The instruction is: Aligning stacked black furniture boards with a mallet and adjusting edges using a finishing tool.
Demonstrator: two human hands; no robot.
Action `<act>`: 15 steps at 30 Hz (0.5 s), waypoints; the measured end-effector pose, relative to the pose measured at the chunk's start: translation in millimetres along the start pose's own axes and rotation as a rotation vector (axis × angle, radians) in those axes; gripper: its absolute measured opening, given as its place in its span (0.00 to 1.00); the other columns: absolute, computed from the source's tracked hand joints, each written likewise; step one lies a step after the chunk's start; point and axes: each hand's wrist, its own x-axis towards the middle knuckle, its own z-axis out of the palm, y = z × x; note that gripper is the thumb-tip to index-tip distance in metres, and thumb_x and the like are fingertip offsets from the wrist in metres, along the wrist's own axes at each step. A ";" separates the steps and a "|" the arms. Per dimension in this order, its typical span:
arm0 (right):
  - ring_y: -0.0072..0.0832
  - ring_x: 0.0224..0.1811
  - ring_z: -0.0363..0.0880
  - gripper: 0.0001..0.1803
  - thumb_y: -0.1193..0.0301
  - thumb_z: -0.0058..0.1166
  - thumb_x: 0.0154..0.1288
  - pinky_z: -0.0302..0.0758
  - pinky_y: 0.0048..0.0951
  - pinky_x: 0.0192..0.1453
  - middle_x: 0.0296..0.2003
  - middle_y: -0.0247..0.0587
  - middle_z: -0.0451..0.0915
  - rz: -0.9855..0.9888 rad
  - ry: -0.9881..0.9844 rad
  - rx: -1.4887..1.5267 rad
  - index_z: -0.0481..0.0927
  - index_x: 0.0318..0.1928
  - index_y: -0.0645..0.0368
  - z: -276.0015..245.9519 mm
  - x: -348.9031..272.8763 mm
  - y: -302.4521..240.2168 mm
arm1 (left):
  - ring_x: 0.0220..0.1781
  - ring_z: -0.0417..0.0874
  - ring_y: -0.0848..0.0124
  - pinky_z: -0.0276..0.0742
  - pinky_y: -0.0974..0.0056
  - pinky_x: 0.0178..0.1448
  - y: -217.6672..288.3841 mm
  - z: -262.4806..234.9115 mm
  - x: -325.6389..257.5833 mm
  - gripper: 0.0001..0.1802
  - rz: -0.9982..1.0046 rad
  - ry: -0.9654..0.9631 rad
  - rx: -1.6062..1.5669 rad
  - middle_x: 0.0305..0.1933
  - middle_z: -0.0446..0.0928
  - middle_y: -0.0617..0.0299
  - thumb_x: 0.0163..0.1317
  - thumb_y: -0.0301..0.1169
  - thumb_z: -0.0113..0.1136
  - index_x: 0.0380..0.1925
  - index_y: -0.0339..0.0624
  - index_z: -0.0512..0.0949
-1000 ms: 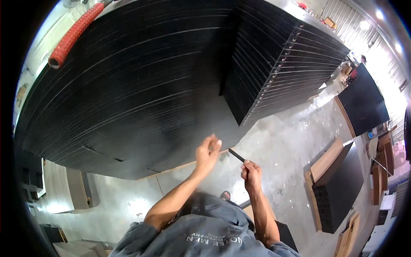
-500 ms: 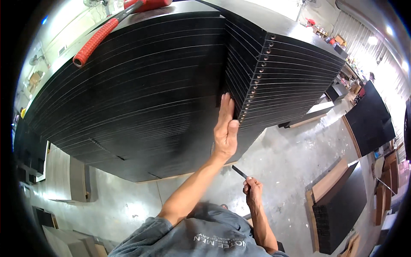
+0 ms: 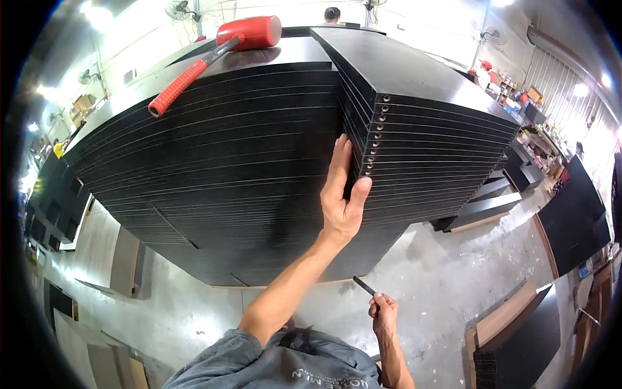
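A tall stack of black panels (image 3: pixel 220 175) fills the middle of the view. A second stack of black panels (image 3: pixel 421 129) with a column of small holes along its end stands against it on the right. My left hand (image 3: pixel 342 194) lies flat in the corner between the two stacks, thumb on the holed end. Lower down, my right hand (image 3: pixel 383 312) holds a thin dark stick-like tool (image 3: pixel 364 286) above the concrete floor. A red-headed mallet (image 3: pixel 214 55) with a red grip lies on top of the left stack.
Concrete floor (image 3: pixel 447 285) lies below. More black panels lean at the right (image 3: pixel 573 220) and lie at the lower right (image 3: pixel 518 343). Wooden boards stand at the lower left (image 3: pixel 116 259). A person's head (image 3: pixel 332 13) shows behind the stacks.
My left hand has risen from beside my right hand up to the corner between the two stacks. The view has tilted up, so the mallet and stack tops show more fully.
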 end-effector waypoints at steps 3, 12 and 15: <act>0.18 0.13 0.60 0.16 0.70 0.54 0.69 0.53 0.23 0.19 0.13 0.30 0.67 0.005 -0.041 0.011 0.77 0.23 0.63 -9.7 1.2 4.3 | 0.78 0.59 0.50 0.53 0.53 0.79 13.0 4.7 25.8 0.36 0.015 0.029 -0.046 0.74 0.60 0.37 0.73 0.43 0.56 0.68 0.24 0.63; 0.20 0.11 0.61 0.15 0.71 0.54 0.69 0.53 0.22 0.16 0.12 0.34 0.70 0.009 0.005 0.035 0.77 0.23 0.63 -34.5 7.5 13.5 | 0.76 0.63 0.55 0.56 0.57 0.78 40.1 15.7 85.2 0.35 -0.012 0.035 -0.102 0.73 0.63 0.40 0.73 0.45 0.56 0.66 0.24 0.65; 0.20 0.11 0.60 0.15 0.71 0.54 0.69 0.54 0.22 0.16 0.13 0.34 0.70 0.019 -0.020 0.020 0.77 0.23 0.63 -35.7 8.8 14.1 | 0.77 0.62 0.55 0.55 0.58 0.78 35.2 13.8 78.6 0.34 0.084 0.009 -0.127 0.74 0.62 0.40 0.74 0.43 0.54 0.67 0.24 0.64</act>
